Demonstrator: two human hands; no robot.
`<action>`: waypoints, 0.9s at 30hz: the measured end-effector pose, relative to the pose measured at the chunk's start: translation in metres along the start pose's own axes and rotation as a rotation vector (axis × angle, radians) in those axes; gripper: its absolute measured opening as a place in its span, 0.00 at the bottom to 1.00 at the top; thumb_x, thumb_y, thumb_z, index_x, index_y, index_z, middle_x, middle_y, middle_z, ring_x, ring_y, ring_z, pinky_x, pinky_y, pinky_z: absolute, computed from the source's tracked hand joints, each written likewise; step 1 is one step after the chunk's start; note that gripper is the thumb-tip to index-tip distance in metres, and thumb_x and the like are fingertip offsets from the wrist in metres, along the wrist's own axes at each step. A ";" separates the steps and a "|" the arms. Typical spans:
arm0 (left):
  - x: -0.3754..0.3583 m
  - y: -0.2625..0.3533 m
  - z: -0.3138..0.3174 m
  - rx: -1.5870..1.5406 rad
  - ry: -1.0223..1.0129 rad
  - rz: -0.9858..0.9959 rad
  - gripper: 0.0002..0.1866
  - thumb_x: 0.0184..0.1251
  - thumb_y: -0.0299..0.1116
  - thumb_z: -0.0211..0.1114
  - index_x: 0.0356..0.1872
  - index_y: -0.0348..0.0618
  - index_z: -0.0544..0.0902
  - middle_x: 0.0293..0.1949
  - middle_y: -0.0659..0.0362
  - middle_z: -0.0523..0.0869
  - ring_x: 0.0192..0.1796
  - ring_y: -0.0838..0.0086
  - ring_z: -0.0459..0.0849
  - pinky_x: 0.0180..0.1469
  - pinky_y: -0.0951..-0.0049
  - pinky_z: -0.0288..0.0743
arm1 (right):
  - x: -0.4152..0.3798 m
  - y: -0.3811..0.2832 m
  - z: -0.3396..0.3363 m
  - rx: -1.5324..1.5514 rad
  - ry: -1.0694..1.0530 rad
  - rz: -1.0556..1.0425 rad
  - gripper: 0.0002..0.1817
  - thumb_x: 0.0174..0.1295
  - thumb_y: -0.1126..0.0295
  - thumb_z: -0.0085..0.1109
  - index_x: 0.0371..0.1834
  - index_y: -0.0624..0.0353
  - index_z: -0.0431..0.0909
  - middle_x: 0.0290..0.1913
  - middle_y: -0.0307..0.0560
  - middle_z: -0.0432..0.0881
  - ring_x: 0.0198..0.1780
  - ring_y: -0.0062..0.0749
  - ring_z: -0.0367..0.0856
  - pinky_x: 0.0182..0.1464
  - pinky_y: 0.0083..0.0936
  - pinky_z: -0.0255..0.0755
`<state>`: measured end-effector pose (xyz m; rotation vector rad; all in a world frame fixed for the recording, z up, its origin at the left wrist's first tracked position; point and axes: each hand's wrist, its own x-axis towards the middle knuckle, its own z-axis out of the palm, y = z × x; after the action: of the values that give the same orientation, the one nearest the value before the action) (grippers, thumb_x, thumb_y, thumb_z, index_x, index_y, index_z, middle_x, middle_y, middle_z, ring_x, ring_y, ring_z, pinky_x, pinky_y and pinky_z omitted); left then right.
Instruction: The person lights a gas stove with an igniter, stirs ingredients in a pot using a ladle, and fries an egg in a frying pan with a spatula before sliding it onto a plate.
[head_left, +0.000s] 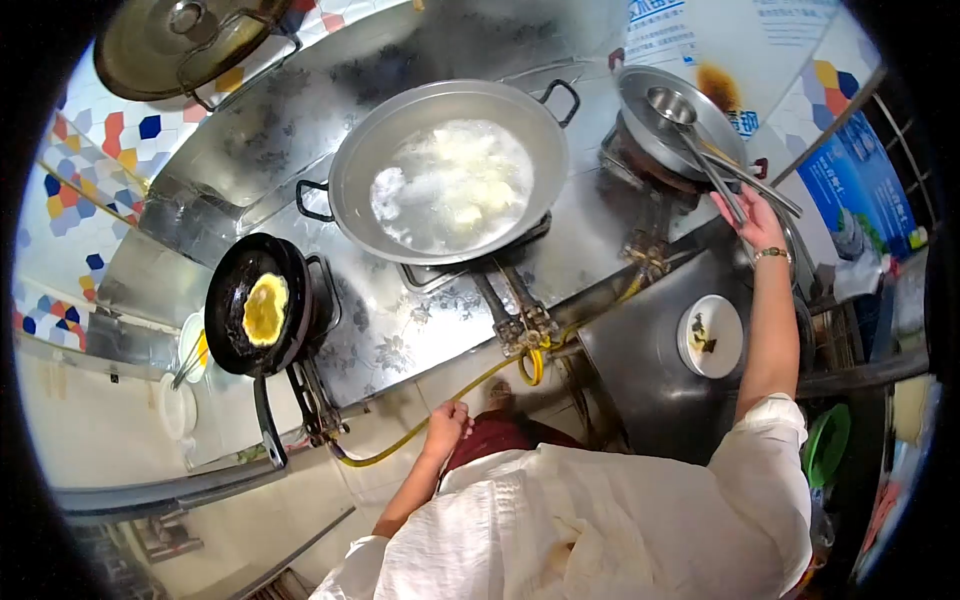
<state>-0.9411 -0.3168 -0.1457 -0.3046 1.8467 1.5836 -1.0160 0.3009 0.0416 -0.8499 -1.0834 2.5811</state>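
Note:
My right hand (756,222) is closed around the handle of a metal ladle (672,104). The ladle's bowl rests inside the grey pan (640,85) on the right burner, beside another long-handled utensil (770,188). My left hand (449,428) hangs low in front of the stove, its fingers curled with nothing visible in them. Between the two hands, on the middle burner, a wide two-handled wok (347,190) holds bubbling, whitish liquid with pale pieces. On the left, an egg (265,310) with a yellow middle lies in a black frying pan (225,320).
A white bowl (688,345) with dark scraps stands on the dark surface at right. A yellow gas hose (400,445) runs along the stove's front. At far left, a bowl (190,340) holds chopsticks. A large lid (135,60) leans at the back left.

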 end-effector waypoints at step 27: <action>0.094 0.056 0.066 -0.431 -0.145 -0.131 0.08 0.63 0.30 0.59 0.34 0.34 0.74 0.23 0.54 0.79 0.22 0.70 0.80 0.23 0.74 0.76 | -0.091 0.072 0.179 -1.490 -0.329 -0.621 0.26 0.59 0.74 0.54 0.62 0.61 0.64 0.34 0.46 0.77 0.29 0.24 0.74 0.33 0.21 0.71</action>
<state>-1.0209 -0.2190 -0.1623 -0.4778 1.3377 1.8489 -1.0459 0.1093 0.1304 -0.1132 -2.7910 1.0957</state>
